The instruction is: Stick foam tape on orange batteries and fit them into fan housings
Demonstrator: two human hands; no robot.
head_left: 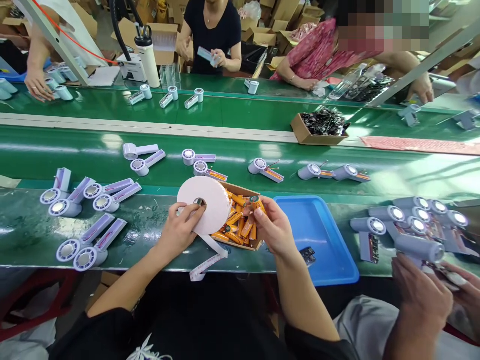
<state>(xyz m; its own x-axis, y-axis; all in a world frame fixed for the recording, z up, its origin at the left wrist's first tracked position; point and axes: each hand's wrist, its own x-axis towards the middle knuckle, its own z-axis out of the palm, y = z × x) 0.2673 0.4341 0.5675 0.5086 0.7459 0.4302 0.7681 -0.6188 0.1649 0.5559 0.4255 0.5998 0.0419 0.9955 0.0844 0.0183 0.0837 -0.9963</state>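
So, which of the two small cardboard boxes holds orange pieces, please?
The near box, partly behind the white roll; the far box holds black parts.

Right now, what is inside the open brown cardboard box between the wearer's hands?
Heaped orange battery-like cylinders. The round white roll covers the left end of the box, hiding anything there.

white roll (215, 194), disc-shaped, center hole partly covered, held over left part of cardboard box (244, 189); loose strip (214, 246) trails below, bent, faint marks. orange battery (259, 205) held at box's upper right, dark round end showing. orange batteries (245, 230) jumbled inside.
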